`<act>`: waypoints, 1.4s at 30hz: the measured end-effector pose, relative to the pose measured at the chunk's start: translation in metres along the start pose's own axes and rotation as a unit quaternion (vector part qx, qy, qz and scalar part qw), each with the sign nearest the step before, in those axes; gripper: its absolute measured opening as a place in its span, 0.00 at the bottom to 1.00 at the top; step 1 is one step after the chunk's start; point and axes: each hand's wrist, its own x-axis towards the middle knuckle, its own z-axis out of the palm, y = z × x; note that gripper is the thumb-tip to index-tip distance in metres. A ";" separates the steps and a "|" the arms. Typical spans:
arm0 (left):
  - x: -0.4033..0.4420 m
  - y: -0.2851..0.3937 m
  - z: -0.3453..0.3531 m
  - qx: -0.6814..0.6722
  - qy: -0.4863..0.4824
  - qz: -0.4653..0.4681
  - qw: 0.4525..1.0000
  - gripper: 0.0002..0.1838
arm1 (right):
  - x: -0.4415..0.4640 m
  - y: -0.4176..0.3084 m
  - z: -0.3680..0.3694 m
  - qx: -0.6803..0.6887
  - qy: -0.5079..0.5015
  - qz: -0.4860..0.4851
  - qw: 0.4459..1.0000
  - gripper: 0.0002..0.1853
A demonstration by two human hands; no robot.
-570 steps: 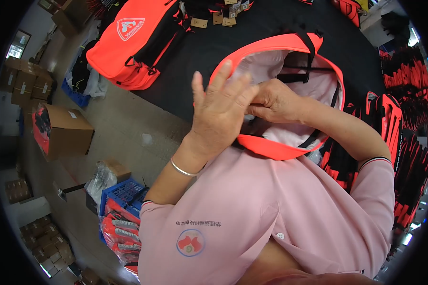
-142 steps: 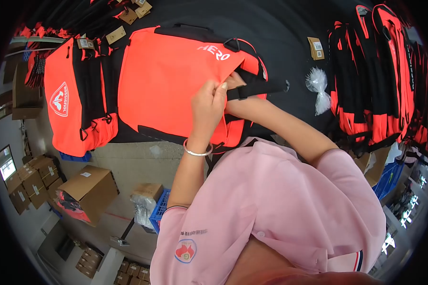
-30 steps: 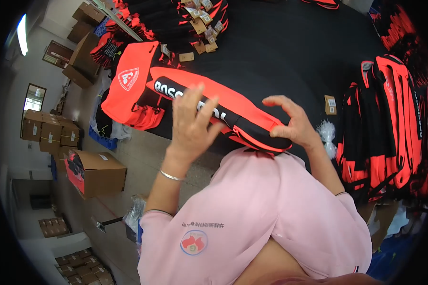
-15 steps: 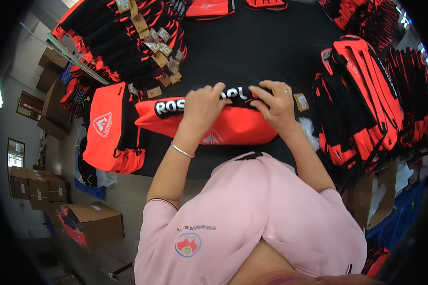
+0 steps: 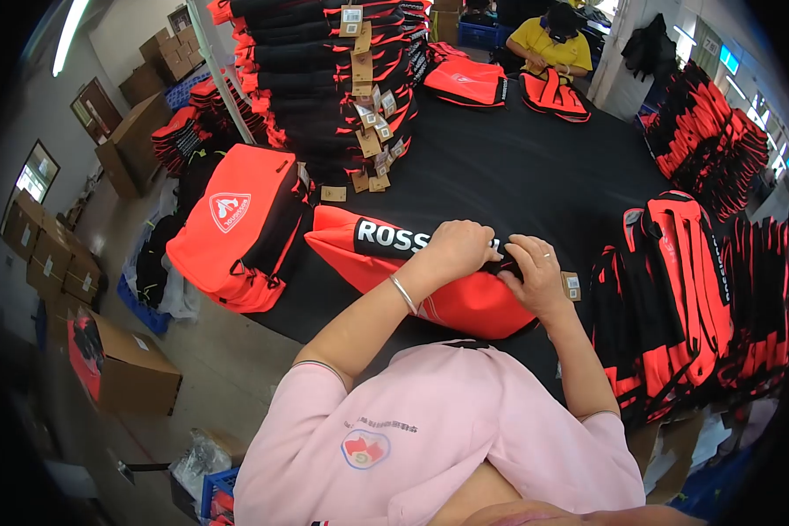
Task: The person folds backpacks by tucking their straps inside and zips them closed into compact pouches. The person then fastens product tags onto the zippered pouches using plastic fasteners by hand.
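A red bag [image 5: 491, 307] with a black strip along its top edge and white lettering lies before me on the black-covered table. My left hand [image 5: 458, 248], a bracelet at its wrist, has its fingers closed on the strip and covers the middle of the lettering. Close by on the right, my right hand [image 5: 536, 270] bends its fingers and thumb over the same strip, near the bag's right end. What lies under the fingertips is hidden. A brown tag [image 5: 571, 286] shows just right of that hand.
Left of the bag stands another red and black bag [image 5: 228, 219]. Behind it rises a tall stack of bags [image 5: 311, 96] with hanging tags. More bags [image 5: 666, 298] stand on the right. A person in yellow [image 5: 548, 44] is across the table [image 5: 508, 158]. Cartons [image 5: 136, 364] are at lower left.
The view has tipped upward, bringing the far table end and the person in yellow into sight. My left hand has moved right along the strip, closer to my right hand.
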 end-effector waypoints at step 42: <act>0.019 0.043 -0.010 0.031 0.102 -0.013 0.994 0.11 | 0.013 0.126 -0.039 -0.045 0.180 0.256 0.949 0.08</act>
